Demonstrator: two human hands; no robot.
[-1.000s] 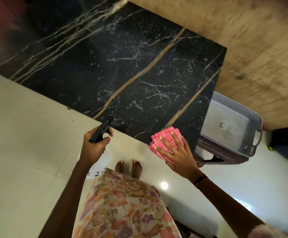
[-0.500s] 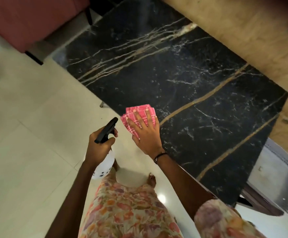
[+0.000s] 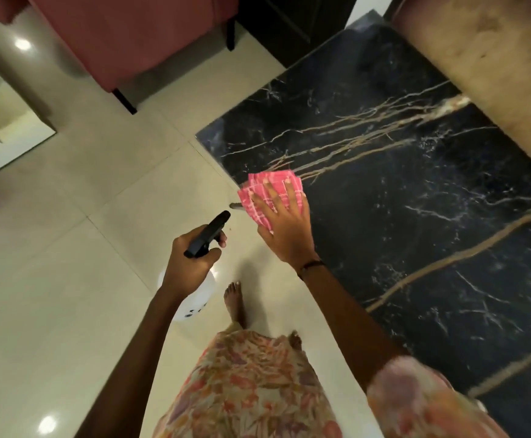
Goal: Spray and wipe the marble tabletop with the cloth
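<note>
Two hands busy: right hand (image 3: pixel 284 230) flat, fingers spread, pressing cloth (image 3: pixel 268 192) on marble tabletop (image 3: pixel 415 216) near edge; left hand (image 3: pixel 191 263) grips spray bottle (image 3: pixel 201 245) beside it. Wiping seems midway; much tabletop beyond cloth left.

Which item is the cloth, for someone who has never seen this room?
Find the black marble tabletop with gold veins on the right. At its near left edge, the right hand presses flat on a folded cloth. It is the only pink checked thing there; the left hand grips a white spray bottle over the floor.
</note>
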